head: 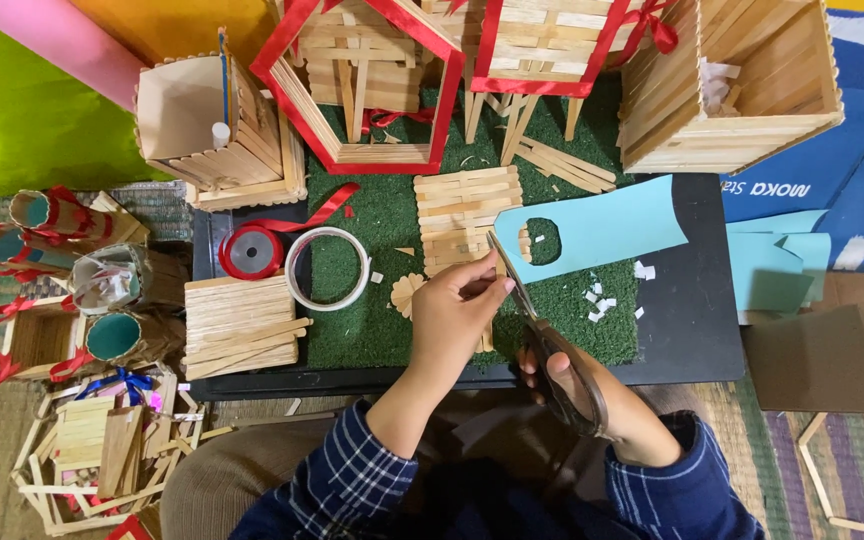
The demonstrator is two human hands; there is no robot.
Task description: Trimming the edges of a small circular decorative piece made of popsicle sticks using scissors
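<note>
- Left hand (pixel 452 320) reaches forward, fingers curled together in a pinch, forearm angling in from below.
- Right hand (pixel 577 385) sits just beside it, fingers closed, wrist bent.

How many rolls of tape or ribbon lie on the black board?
2. The red ribbon roll lies near the board's left edge; the white tape ring lies just right of it, partly on the green turf. Others may be hidden.
</note>
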